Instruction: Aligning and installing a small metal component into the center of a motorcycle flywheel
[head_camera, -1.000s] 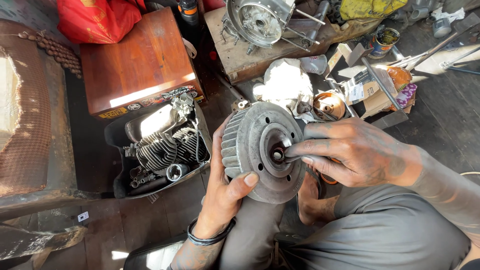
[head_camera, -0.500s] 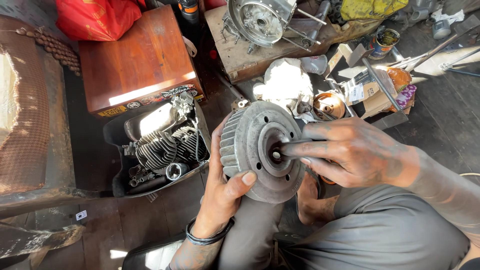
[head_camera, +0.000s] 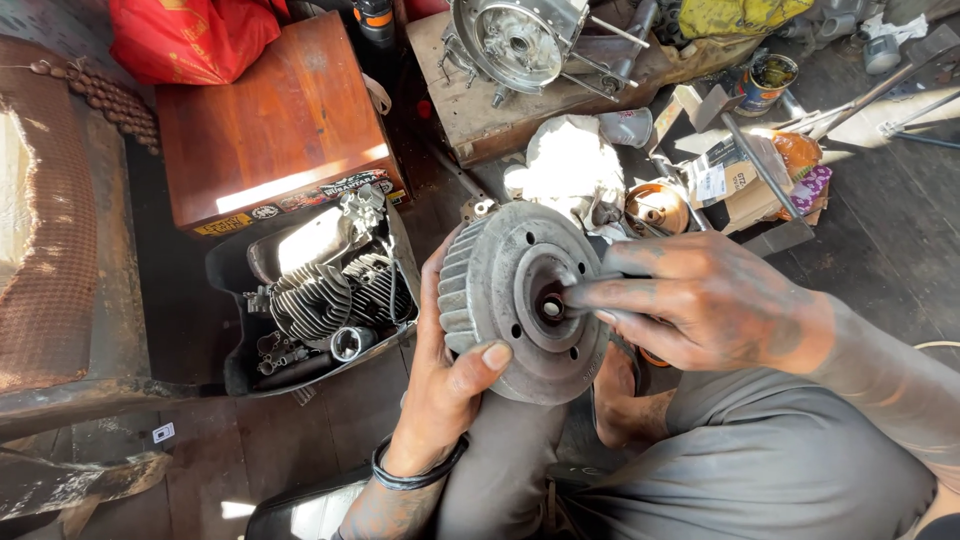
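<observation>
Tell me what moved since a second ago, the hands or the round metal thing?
Very little moved. The right hand shifted slightly at the hub of the finned metal drum, its fingertips staying at the centre hole. The left hand kept its grip on the drum's lower edge. The engine parts in the black tray stayed put.

Wooden floor (head_camera: 300, 440): parts tray (head_camera: 240, 370), wooden box (head_camera: 270, 130).
</observation>
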